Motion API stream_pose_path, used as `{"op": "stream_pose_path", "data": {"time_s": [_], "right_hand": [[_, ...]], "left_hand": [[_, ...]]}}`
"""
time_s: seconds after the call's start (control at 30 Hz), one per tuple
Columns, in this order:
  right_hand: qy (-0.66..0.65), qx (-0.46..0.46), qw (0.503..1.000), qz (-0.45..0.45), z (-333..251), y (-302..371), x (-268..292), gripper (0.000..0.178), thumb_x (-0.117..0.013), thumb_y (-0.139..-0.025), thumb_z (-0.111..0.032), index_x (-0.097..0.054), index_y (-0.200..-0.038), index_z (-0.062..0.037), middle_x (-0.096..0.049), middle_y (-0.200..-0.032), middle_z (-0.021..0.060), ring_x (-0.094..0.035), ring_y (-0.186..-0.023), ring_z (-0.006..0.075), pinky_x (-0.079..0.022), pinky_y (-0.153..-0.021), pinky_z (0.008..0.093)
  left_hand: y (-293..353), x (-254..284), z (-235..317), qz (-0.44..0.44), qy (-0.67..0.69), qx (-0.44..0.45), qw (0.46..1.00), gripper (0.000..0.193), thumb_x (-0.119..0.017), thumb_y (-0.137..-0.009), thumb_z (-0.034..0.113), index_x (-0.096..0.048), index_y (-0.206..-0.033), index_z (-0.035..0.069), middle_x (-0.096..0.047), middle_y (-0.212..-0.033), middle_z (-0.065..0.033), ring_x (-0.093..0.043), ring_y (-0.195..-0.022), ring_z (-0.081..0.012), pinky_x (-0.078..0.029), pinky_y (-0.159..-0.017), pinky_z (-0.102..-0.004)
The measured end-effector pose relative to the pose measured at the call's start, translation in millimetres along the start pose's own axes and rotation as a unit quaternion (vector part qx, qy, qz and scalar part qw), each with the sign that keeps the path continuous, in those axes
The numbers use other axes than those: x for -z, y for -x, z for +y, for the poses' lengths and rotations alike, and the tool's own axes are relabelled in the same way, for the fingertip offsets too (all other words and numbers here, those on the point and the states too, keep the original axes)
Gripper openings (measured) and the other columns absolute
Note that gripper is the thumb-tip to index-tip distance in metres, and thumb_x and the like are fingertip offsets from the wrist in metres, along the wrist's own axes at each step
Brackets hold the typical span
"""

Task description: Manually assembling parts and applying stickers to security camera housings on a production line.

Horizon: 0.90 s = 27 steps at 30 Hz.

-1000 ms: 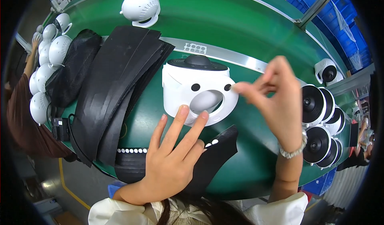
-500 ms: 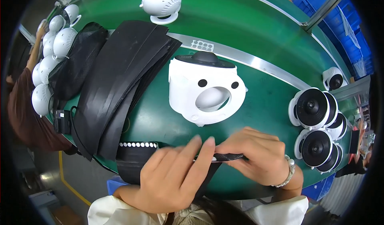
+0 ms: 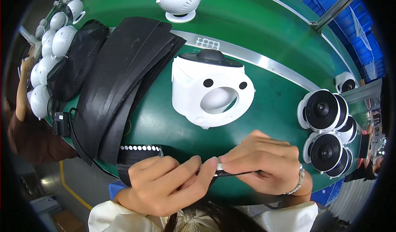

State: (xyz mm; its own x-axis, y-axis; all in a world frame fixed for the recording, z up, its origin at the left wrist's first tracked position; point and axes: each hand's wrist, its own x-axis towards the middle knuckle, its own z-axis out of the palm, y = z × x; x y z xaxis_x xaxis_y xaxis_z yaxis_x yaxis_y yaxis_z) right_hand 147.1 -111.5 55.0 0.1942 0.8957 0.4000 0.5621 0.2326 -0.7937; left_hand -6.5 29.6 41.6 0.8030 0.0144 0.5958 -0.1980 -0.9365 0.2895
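At the near edge of the green bench, just below the white camera housing [image 3: 210, 92], my left hand [image 3: 165, 184] and right hand [image 3: 264, 164] both pinch a thin black strip [image 3: 233, 174], fingertips meeting over a small white tab at its end. I judge the step to be peeling or freeing that tab, which calls for a steady pull with the strip kept taut. The stack of black strips [image 3: 123, 79] lies left of the housing, the black-faced lens units [image 3: 326, 129] to its right.

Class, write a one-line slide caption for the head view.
Left hand and right hand pinch a black strip before a white housing.
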Motion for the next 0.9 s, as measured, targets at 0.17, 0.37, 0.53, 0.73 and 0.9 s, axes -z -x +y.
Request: {"op": "stream_pose_path", "data": {"time_s": [0.17, 0.37, 0.53, 0.73, 0.9], "right_hand": [[0.094, -0.012, 0.995, -0.028, -3.6, -6.4, 7.3, 0.019, -0.074, -0.062, -0.004, -0.066, -0.079, -0.0095, -0.065, -0.086, 0.0065, -0.058, -0.071, 0.0194, -0.04, -0.063, 0.0287], [0.31, 0.075, 0.948, -0.009, -26.9, 2.2, 2.2, 0.03, -0.074, -0.054, -0.015, -0.067, -0.083, -0.0151, -0.059, -0.088, -0.0006, -0.049, -0.074, 0.0186, -0.038, -0.062, 0.0287], [0.528, 0.096, 0.841, -0.059, -44.9, 10.0, -7.6, 0.031, -0.065, -0.059, -0.009, -0.067, -0.09, -0.0078, -0.06, -0.091, -0.0009, -0.047, -0.077, 0.0137, -0.037, -0.058, 0.0246], [0.518, 0.293, 0.804, -0.003, -4.0, 12.5, -7.4, 0.022, -0.063, -0.064, -0.006, -0.063, -0.085, -0.0128, -0.061, -0.091, -0.0013, -0.047, -0.077, 0.0108, -0.032, -0.053, 0.0224], [0.535, 0.346, 0.77, 0.037, 4.4, 8.9, -9.9, 0.018, -0.061, -0.066, -0.006, -0.061, -0.081, -0.0163, -0.062, -0.09, -0.0017, -0.046, -0.073, 0.0099, -0.028, -0.051, 0.0217]], "left_hand": [[-1.2, -3.1, 1.4, 0.01, -0.014, -0.008, 1.0, 0.027, -0.062, -0.063, 0.003, -0.067, -0.089, 0.006, -0.058, -0.073, -0.0037, -0.04, -0.048, -0.0074, -0.032, -0.039, -0.017], [-2.5, 0.8, 12.8, -0.02, -0.011, 0.06, 0.998, 0.036, -0.063, -0.056, -0.003, -0.067, -0.09, 0.006, -0.062, -0.076, -0.0067, -0.045, -0.044, -0.0127, -0.036, -0.04, -0.0229], [-8.9, -6.9, 13.8, 0.007, 0.021, 0.09, 0.996, 0.036, -0.063, -0.054, -0.004, -0.068, -0.089, 0.005, -0.062, -0.071, -0.0059, -0.047, -0.043, -0.0135, -0.037, -0.04, -0.0235], [-8.4, 5.2, 12.3, -0.036, 0.125, 0.184, 0.974, 0.032, -0.063, -0.058, -0.006, -0.067, -0.089, 0.002, -0.062, -0.064, -0.0081, -0.058, -0.049, -0.018, -0.044, -0.045, -0.0241], [-7.4, 4.0, 9.4, -0.046, 0.155, 0.197, 0.967, 0.031, -0.063, -0.059, -0.008, -0.067, -0.088, 0.001, -0.061, -0.062, -0.0087, -0.061, -0.052, -0.0191, -0.046, -0.047, -0.0243]]}}
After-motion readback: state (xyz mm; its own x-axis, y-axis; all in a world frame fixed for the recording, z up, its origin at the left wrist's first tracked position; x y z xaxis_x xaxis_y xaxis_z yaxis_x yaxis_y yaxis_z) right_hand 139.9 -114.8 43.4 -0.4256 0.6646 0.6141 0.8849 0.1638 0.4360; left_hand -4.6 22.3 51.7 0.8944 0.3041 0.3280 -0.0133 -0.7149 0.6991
